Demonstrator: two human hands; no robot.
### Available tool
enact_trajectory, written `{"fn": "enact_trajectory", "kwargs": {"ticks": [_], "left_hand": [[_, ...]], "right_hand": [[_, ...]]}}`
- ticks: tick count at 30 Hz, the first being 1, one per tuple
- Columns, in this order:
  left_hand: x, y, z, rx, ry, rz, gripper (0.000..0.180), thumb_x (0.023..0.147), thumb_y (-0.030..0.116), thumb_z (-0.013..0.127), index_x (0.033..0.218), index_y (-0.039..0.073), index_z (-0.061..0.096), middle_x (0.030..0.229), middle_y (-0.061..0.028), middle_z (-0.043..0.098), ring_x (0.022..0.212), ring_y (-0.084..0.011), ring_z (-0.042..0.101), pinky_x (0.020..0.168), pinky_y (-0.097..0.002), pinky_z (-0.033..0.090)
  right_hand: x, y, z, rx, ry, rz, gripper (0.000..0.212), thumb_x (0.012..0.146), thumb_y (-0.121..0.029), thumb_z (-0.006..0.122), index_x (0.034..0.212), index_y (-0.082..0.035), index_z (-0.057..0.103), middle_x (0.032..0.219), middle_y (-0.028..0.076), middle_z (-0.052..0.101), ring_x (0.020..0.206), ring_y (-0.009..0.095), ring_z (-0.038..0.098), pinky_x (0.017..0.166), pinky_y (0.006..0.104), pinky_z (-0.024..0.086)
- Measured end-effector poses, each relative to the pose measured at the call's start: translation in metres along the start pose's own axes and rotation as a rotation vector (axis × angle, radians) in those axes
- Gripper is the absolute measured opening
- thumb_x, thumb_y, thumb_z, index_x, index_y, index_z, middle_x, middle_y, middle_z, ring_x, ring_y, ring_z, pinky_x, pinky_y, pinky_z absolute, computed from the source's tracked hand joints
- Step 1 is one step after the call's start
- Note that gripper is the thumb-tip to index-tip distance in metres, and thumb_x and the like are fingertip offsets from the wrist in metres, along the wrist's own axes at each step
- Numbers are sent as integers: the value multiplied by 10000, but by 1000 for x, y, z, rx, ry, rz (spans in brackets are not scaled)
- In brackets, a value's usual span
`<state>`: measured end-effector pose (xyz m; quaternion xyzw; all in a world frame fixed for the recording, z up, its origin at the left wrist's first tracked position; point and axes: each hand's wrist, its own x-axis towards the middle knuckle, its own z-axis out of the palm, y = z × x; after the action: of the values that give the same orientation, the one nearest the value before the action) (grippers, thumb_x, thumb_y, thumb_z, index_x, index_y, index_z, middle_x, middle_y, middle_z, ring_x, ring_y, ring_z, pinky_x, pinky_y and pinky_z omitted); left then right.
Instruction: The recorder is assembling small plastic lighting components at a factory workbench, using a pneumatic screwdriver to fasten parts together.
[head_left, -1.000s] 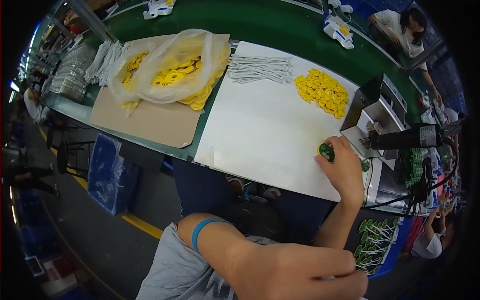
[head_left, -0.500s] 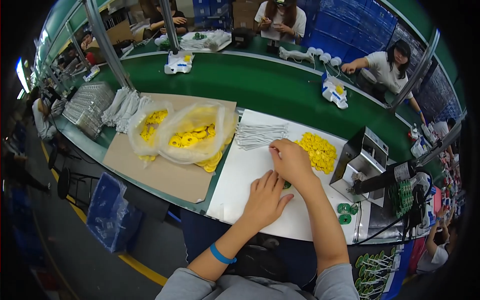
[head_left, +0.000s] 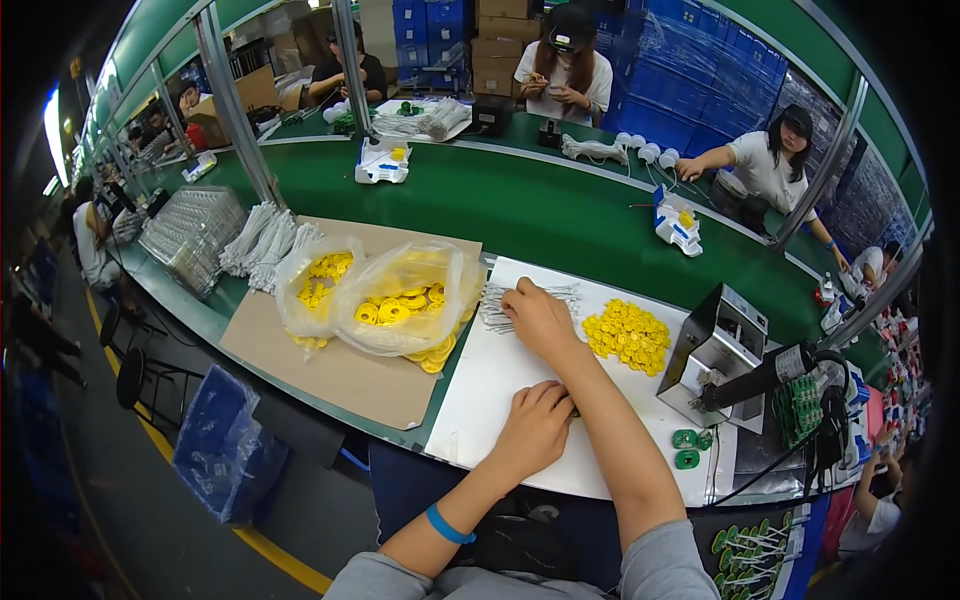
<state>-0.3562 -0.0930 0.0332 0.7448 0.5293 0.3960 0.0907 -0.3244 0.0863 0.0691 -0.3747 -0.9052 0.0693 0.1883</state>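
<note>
My right hand [head_left: 540,318] reaches over a flat bundle of thin white wires [head_left: 562,294], its fingers bent and closed on the wires at the near left side. Nearer to me, my left hand [head_left: 537,430] rests on the white work surface [head_left: 475,425] with its fingers curled in. A small green circuit board is mostly hidden under those fingers; only a dark edge shows beside the right forearm. Right of the wires lies a pile of small yellow discs [head_left: 627,337]. Several round green circuit boards [head_left: 687,458] sit toward the near right.
Left, open plastic bags [head_left: 405,335] of yellow round parts lie on brown cardboard [head_left: 300,375]. A metal box-like device [head_left: 705,365] and a black cylindrical tool [head_left: 752,378] stand right. Beyond runs a green conveyor [head_left: 560,215] with white-and-blue holders [head_left: 678,225]. People sit across it.
My right hand has moved left and away from me onto the wires. The left hand has curled its fingers, covering the green piece that showed between the hands. The view has shifted slightly.
</note>
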Motion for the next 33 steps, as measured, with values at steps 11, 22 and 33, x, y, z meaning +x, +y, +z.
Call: {"fn": "enact_trajectory", "kwargs": {"ticks": [11, 22, 33], "left_hand": [[-8, 20, -7, -501, 11, -251, 392, 901, 24, 727, 1269, 29, 590, 1156, -213, 680, 1050, -389, 699, 893, -404, 571], [-3, 24, 22, -588, 131, -308, 464, 939, 91, 787, 1367, 30, 620, 1076, -234, 748, 926, -346, 773, 758, -372, 628], [4, 30, 61, -608, 141, -312, 480, 924, 76, 805, 1366, 12, 629, 1068, -236, 753, 934, -301, 783, 777, -355, 640]], "right_hand": [[-42, 34, -36, 1014, 672, 157, 72, 1076, -77, 590, 1148, -76, 582, 1226, 69, 697, 1004, 101, 593, 837, 245, 450], [-200, 7, -100, 595, 208, 305, 97, 970, -68, 702, 1044, -7, 714, 907, 89, 741, 755, 159, 681, 666, 280, 519], [-233, 40, -62, 546, 237, 302, 159, 927, -71, 760, 1035, -31, 650, 941, 118, 736, 860, 224, 724, 741, 332, 556]]}}
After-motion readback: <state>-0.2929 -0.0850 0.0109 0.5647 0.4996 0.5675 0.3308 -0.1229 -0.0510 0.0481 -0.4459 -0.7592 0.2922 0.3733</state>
